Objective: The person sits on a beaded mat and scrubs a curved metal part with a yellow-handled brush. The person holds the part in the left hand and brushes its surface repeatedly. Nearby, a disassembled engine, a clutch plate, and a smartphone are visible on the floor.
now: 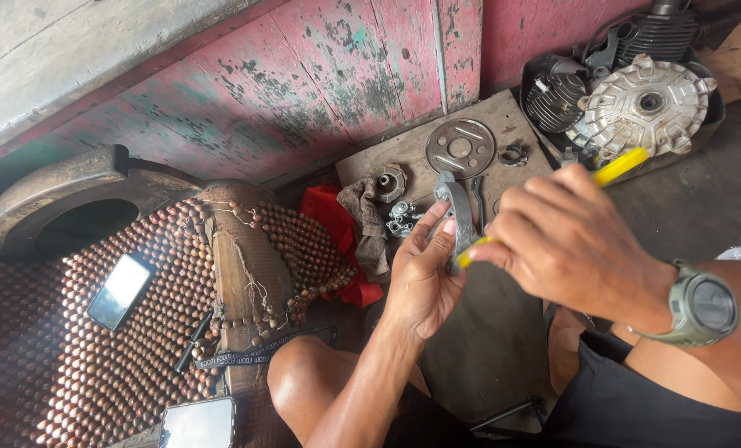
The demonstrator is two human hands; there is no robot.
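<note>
The left hand (424, 274) is clenching its grip on a curved grey metal part (459, 217), holding it upright above the floor; the right hand (565, 241) is grasping a yellow-handled tool (621, 166) against it. Beyond, a round plate (460, 148) and bolts (401, 217) are lying on a board (403, 153)

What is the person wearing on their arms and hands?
Both arms are bare, with no sleeves and no gloves. The left hand wears nothing. By the right hand, a chunky grey-green wristwatch with a round dark face is strapped on the wrist.
</note>
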